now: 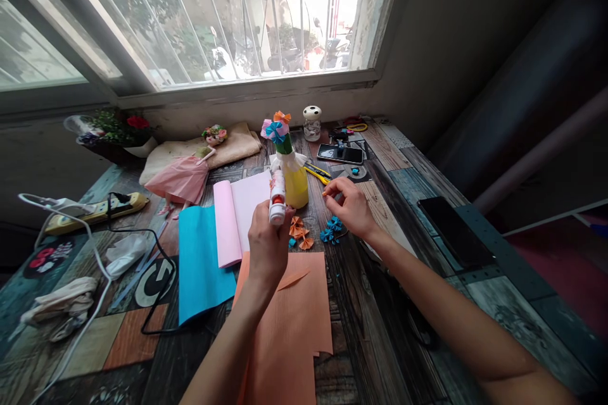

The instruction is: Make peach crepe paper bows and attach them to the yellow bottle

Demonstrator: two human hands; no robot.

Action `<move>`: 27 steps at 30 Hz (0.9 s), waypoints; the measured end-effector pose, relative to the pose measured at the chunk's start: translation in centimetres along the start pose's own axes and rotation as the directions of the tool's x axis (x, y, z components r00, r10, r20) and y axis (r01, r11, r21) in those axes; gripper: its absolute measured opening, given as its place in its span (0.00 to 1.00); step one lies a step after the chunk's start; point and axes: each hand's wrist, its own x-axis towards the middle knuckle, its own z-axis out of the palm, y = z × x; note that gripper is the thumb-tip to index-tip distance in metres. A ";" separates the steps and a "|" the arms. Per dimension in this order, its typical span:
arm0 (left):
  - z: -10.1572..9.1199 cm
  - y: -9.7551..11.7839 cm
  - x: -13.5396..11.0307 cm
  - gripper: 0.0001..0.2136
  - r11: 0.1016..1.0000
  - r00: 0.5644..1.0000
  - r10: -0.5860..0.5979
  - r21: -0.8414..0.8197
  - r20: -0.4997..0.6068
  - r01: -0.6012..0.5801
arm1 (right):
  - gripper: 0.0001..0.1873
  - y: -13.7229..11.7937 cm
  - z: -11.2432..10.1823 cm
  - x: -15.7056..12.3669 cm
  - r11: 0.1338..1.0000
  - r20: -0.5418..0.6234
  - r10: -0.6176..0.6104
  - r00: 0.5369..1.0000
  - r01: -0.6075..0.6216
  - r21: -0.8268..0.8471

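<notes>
My left hand (pixel 268 243) is wrapped around a white and pink glue gun (pixel 278 199), its back end facing me. Just beyond it stands a bottle (pixel 297 186), yellow below and green at the neck, with a white ruffle and pink, blue and orange paper flowers (pixel 275 130) on top. To the right of the bottle, my right hand (pixel 349 205) pinches a small orange paper piece (pixel 325 193), mostly hidden by the fingers. Between and below my hands lie orange paper bows (pixel 301 234) and blue paper bows (pixel 331 230).
Orange crepe paper (pixel 285 342) lies in front of me, with blue paper (pixel 204 266) and a pink roll (pixel 228 221) at left. A yellow cutter (pixel 317 172), phones (pixel 339 153) and a mushroom-topped jar (pixel 312 123) are behind. Cables run from a power strip (pixel 102 210).
</notes>
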 end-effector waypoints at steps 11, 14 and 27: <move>-12.0 -5.7 -8.4 0.15 0.957 0.988 -0.111 0.279 0.105 0.078 | 0.06 -1.5 -0.7 5.1 0.992 0.005 -0.095 0.995 0.096 -0.080; -14.7 -9.6 -13.8 0.17 0.952 0.980 -0.151 0.286 0.131 0.109 | 0.06 -1.3 -0.4 5.5 0.989 0.022 -0.113 0.993 0.115 -0.092; -18.9 -15.6 -21.9 0.11 0.864 0.858 -0.499 0.151 0.122 0.481 | 0.02 -0.3 0.6 4.7 0.985 0.070 -0.118 0.991 0.125 -0.114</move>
